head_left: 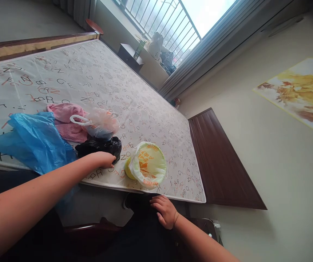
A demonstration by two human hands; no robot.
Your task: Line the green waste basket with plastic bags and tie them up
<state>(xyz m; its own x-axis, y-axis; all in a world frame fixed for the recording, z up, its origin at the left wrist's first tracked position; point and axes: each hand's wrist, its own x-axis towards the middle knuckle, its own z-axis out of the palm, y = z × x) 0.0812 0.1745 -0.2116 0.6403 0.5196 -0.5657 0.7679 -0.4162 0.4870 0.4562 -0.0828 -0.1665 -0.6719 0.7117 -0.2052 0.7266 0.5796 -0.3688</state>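
My left hand (pixel 106 159) reaches across to a black plastic bag (pixel 99 145), its fingers pinched at the bag's near right end. My right hand (pixel 164 211) rests on my dark-clothed knee with its fingers stretched out, holding nothing. Between and beyond the hands stands a yellow-green bin (pixel 130 169), lined with a white plastic bag (pixel 153 160) that has orange print and is folded over the rim. Left of the black bag lies a blue plastic bag (pixel 40 140). Behind these are a pink towel (pixel 67 123) and a pale, bunched plastic bag (pixel 103 122) with a white handle loop.
Everything lies on a letter-printed mattress (pixel 145 112), its near edge just before my knees. A dark brown headboard (pixel 222 163) is at the right, a wooden bed rail (pixel 36 47) at the far left. A small bedside cabinet (pixel 130 58) stands by the window. Part of a reddish chair (pixel 91 229) shows below.
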